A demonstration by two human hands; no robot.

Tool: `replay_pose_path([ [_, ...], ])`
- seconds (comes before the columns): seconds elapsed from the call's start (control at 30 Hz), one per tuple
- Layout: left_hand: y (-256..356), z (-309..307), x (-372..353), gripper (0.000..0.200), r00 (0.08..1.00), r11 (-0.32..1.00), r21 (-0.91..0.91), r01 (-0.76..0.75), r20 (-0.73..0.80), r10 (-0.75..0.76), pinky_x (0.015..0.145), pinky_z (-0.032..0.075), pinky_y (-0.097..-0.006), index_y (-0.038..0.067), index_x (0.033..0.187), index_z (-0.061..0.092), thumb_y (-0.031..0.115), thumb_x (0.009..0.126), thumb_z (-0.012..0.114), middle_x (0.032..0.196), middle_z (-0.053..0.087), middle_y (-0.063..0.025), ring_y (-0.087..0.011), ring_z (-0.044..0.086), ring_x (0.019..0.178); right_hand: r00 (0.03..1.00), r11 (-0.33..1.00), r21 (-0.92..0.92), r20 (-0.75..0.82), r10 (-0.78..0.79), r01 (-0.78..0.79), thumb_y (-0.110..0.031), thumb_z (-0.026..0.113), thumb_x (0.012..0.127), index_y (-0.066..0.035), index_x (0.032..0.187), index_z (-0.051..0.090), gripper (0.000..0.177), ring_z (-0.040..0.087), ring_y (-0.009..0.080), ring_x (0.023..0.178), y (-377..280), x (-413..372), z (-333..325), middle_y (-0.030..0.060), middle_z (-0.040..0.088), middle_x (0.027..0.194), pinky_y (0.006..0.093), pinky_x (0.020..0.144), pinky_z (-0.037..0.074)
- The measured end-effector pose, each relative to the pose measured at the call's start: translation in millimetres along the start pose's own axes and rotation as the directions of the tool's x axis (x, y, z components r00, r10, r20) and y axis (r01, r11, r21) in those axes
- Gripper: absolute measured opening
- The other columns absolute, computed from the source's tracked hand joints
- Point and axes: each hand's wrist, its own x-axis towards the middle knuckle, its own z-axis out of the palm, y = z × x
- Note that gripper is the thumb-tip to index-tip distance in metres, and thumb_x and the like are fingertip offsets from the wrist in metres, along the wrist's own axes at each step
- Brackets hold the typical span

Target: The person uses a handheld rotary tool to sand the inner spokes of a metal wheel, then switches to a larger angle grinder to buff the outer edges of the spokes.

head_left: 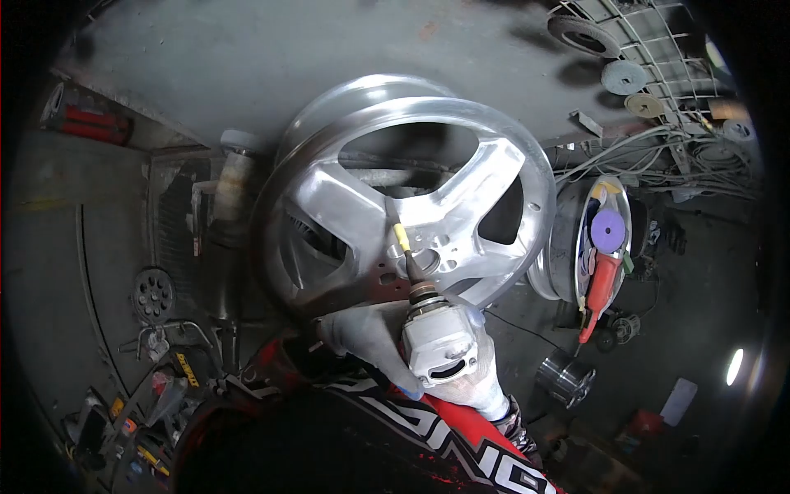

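- Gripping a white die grinder [440,346] with both gloved hands, the person works close in front of the chest.
- The left hand [368,337] is wrapped shut around the tool's left side; the right hand [485,370] is closed around its right side and rear.
- The die grinder's long axis runs from the hands up and slightly left, away from the body, with its nose towards the wheel.
- Its slim bit, with a yellow band [401,237], reaches the hub area of a bare silver alloy wheel [346,206].
- The alloy wheel stands on edge, its spoked face turned to the camera, filling the middle of the view.
- A black and red sleeve [428,436] with white lettering lies below the hands.
- To the right, a second wheel [559,263] stands on edge, with a purple disc [607,230] and a red tool [599,288] lying in it.
- A small shiny metal cylinder [565,379] sits on the floor near it.
- Round discs [623,76] hang on a wire grid at top right.
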Motion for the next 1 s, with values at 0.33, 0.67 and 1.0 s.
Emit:
replay_pose_path([
  [0.33, -1, -5, 32, 0.073, 0.997, 0.983, 0.17, -0.066, 0.057, 0.058, 0.102, 0.046, -0.0338, 0.004, 0.13, 0.055, 0.004, 0.066, 0.09, 0.122, 0.064, -0.0071, -0.0173, 0.058, 0.114, 0.994, 0.996, 0.073, -0.1, 0.053, -0.046, -0.025, 0.09, 0.068, -0.002, 0.14, 0.041, 0.089, 0.069, 0.0294, 0.104, 6, -10, -9, 0.0163, 0.065, 0.121, 0.0384, 0.087, 0.056],
  [0.67, -7, -10, 27, 0.074, 0.993, 0.988, 0.13, -0.079, 0.097, 0.067, 0.103, 0.045, -0.0344, 0.004, 0.13, 0.055, 0.004, 0.064, 0.09, 0.121, 0.064, -0.007, -0.0166, 0.057, 0.116, 0.998, 0.994, -0.108, -0.059, 0.004, -0.01, -0.026, 0.09, 0.068, -0.004, 0.135, 0.048, 0.081, 0.069, 0.0258, 0.104, 5, -8, -6, 0.014, 0.067, 0.116, 0.0368, 0.088, 0.056],
  [1.0, 7, 5, -8, 0.078, 0.992, 0.992, -0.038, 0.118, -0.044, -0.119, 0.104, 0.045, -0.0348, 0.004, 0.134, 0.052, 0.002, 0.066, 0.089, 0.124, 0.062, -0.0078, -0.0167, 0.056, 0.117, 0.999, 0.997, -0.069, 0.029, -0.04, 0.042, -0.026, 0.092, 0.066, -0.001, 0.137, 0.043, 0.089, 0.066, 0.0324, 0.11, -1, 2, 2, 0.0195, 0.057, 0.13, 0.0409, 0.091, 0.054],
])
